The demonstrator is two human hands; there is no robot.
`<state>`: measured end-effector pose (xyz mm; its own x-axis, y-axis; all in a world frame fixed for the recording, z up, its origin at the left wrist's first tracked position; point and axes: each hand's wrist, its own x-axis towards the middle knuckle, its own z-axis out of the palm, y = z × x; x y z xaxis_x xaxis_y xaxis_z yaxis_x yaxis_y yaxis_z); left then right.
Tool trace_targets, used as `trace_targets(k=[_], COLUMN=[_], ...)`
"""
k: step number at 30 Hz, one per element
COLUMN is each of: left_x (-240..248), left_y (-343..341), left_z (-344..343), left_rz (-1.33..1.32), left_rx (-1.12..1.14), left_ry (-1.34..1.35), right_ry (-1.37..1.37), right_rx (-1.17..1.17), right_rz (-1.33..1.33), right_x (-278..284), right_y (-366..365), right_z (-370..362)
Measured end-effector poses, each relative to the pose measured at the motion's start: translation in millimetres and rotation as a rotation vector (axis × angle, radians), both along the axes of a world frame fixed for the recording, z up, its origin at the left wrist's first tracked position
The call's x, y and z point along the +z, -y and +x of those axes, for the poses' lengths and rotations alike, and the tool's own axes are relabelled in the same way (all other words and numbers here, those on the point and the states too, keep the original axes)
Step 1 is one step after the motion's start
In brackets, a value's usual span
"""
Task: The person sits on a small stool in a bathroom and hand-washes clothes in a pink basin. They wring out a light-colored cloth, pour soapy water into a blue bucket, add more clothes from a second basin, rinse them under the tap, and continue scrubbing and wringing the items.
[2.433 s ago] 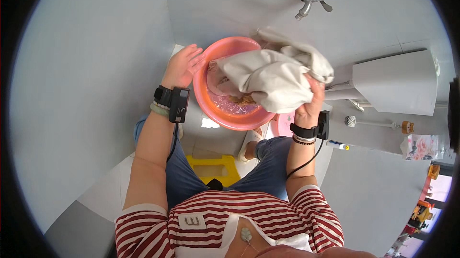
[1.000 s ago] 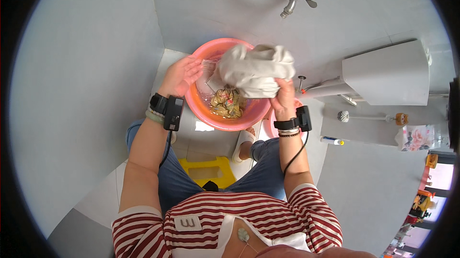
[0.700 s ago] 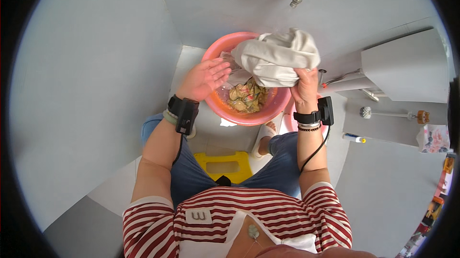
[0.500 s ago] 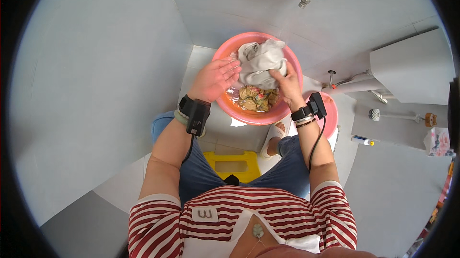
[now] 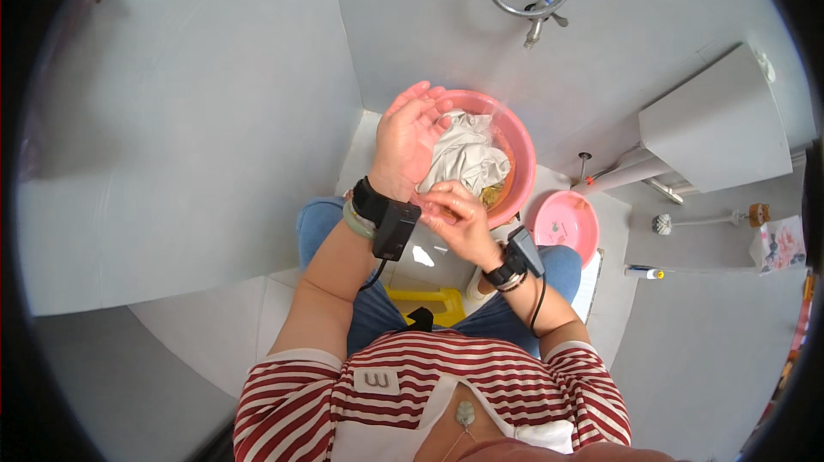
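- Inside the pink basin, our light cloth lies bunched, with a bit of patterned cloth showing below its right part.
- Over the basin's left side we hold our left hand palm up, its fingers loosely curled and gripping nothing.
- At our left wrist we have the fingers of our right hand drawn together, touching or almost touching it near the black wrist box; we cannot tell whether they pinch anything.
- For this wrist work, we judge it best to brace the left forearm, use a light touch and let the cable hang free of the basin.
- Right of the basin we see a smaller pink basin; beyond, a metal tap.
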<state>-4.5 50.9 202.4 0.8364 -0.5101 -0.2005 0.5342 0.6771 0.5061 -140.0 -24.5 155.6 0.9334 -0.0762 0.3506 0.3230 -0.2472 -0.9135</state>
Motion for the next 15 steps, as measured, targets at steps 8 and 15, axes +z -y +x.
trace_targets(k=[8, 15], left_x=[34.3, 49.5], left_y=[-7.2, -14.8], left_z=[-32.4, -50.5], left_rz=[-0.127, -0.179], left_rx=[-0.067, -0.089], left_ry=[-0.097, -0.144], right_ry=[0.171, 0.257], right_rx=[-0.092, 0.007], right_rz=[0.033, 0.010], right_x=[27.2, 54.3], right_y=[-37.1, -39.6], right_z=[-35.4, -48.2])
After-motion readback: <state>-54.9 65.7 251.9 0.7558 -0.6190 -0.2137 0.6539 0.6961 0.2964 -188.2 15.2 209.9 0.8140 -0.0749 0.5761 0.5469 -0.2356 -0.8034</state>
